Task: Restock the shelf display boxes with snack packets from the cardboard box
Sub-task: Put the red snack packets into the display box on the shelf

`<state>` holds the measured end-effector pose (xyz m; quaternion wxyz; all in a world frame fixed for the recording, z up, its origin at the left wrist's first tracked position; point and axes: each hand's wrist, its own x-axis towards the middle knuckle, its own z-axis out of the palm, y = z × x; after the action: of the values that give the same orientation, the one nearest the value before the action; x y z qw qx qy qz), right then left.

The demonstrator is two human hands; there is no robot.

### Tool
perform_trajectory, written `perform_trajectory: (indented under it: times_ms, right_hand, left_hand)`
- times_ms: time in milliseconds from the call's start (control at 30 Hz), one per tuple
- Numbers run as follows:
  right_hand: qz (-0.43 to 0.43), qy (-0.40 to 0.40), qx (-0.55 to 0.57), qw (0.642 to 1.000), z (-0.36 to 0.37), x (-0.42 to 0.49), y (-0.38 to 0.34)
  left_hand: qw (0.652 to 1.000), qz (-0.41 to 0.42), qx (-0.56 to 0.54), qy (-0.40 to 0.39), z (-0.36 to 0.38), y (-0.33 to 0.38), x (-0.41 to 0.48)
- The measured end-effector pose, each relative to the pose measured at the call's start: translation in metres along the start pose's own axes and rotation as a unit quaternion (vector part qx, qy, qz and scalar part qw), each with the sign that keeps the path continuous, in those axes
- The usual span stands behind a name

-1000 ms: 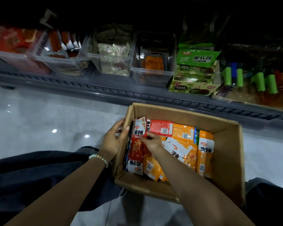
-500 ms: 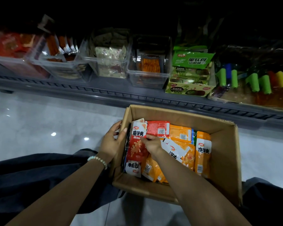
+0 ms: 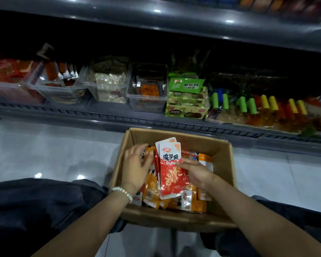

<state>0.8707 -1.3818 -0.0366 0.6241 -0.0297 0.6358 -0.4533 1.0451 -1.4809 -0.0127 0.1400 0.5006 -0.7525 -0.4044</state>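
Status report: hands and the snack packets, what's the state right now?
Left hand open beside red packets. Right hand holds them, tilted up in cardboard box. Nothing blocks display boxes.

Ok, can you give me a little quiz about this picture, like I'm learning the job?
1. Fill in: the left hand wears a bead ____ at its wrist.
2. Which hand holds the red packets? A the right hand; B the left hand; C neither.
3. True or false: the cardboard box is empty.
Key: 1 bracelet; 2 A; 3 false.
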Motion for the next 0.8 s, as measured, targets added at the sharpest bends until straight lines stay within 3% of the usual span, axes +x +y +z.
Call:
perform_trajectory:
  times_ms: [67,133,233,367,433,567,700,800]
  right_hand:
    - [-0.019,-0.018,-0.004,1.0,-0.005,-0.02,-0.011]
    - [-0.037,-0.028,-0.008,0.999,-0.009,-0.038,-0.021]
    - [-0.066,-0.022,-0.03,0.997,-0.011,-0.064,-0.033]
    - [-0.113,0.012,-0.041,0.993,-0.011,-0.094,-0.049]
    - [-0.136,0.011,-0.033,0.99,-0.011,-0.107,-0.057]
    - [-0.186,0.013,-0.017,0.982,-0.006,-0.136,-0.075]
    - [-0.26,0.028,-0.053,0.964,-0.002,-0.159,-0.088]
    - [-0.274,0.035,-0.028,0.961,0.002,-0.169,-0.095]
  left_hand:
    - [0.99,-0.041,-0.113,-0.077,0.006,0.019,-0.006]
    - [0.976,-0.043,-0.191,-0.099,0.011,0.033,-0.011]
    - [0.972,-0.031,-0.216,-0.09,0.009,0.056,-0.017]
    - [0.994,-0.009,-0.103,-0.03,-0.002,0.082,-0.021]
    - [0.993,0.02,-0.115,-0.015,-0.009,0.097,-0.023]
    - [0.946,0.025,-0.314,-0.08,-0.022,0.133,-0.031]
    - [0.919,-0.011,-0.373,-0.126,-0.036,0.156,-0.032]
    - [0.923,-0.015,-0.348,-0.162,-0.048,0.165,-0.028]
